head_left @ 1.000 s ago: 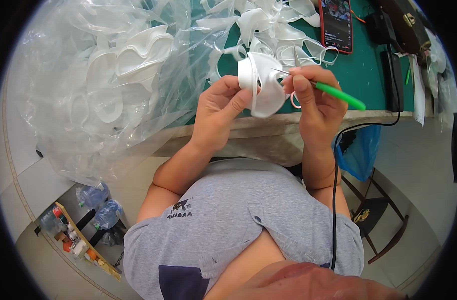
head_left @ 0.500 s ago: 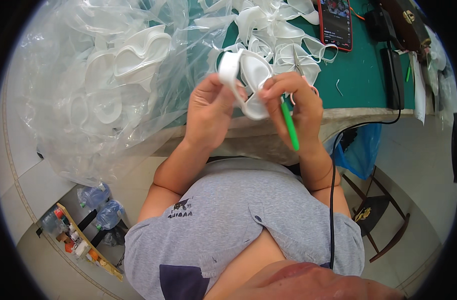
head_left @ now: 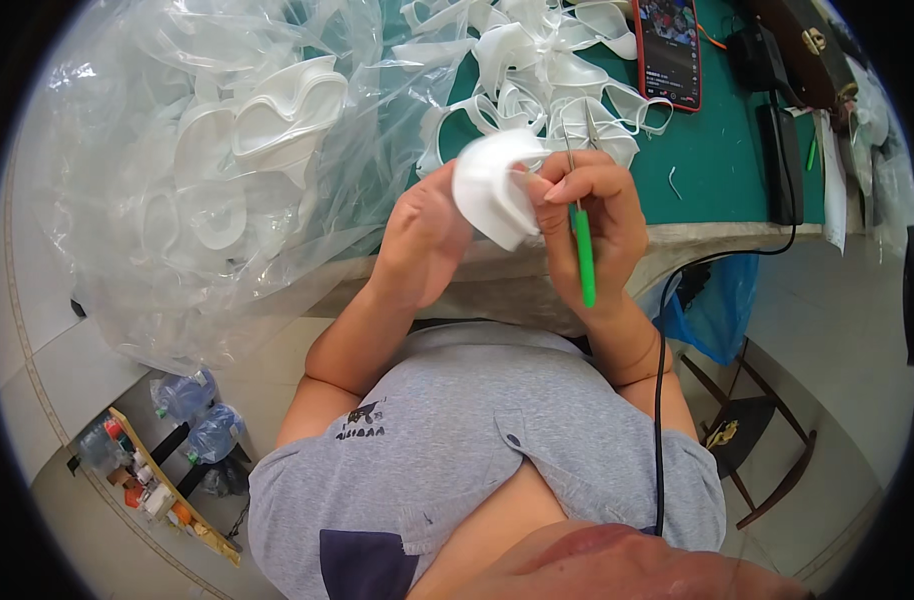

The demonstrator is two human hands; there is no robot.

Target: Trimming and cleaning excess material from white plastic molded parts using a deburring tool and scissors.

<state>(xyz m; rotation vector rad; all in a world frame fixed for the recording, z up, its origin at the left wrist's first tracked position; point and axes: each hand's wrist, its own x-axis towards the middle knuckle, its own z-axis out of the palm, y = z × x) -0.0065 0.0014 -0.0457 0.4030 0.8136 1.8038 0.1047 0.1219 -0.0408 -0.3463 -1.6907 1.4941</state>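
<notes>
Up in front of me, over the table's near edge, is a curved white goggle-shaped piece (head_left: 489,195), soft-looking and slightly blurred. My left hand (head_left: 424,235) grips its left side between thumb and fingers. Against its right side are the fingertips of my right hand (head_left: 602,215), which also holds a slim tool with a green handle (head_left: 585,258). The tool's thin metal shaft points up and away, and the handle hangs down past my palm. Just beyond, scissors (head_left: 592,130) lie on the white pieces, their handles hidden behind my right hand.
Several white goggle-shaped pieces (head_left: 522,60) are heaped on the green table mat (head_left: 722,165). More lie in a large clear plastic bag (head_left: 267,215) at left. A phone (head_left: 669,60), a black power strip (head_left: 780,160) and a dark cable (head_left: 667,330) are at right. A blue bag (head_left: 722,305) hangs below.
The white piece has turned over, from its open rimmed side to its smooth curved back, and has come slightly lower. The green-handled tool stands more upright, its shaft now visible.
</notes>
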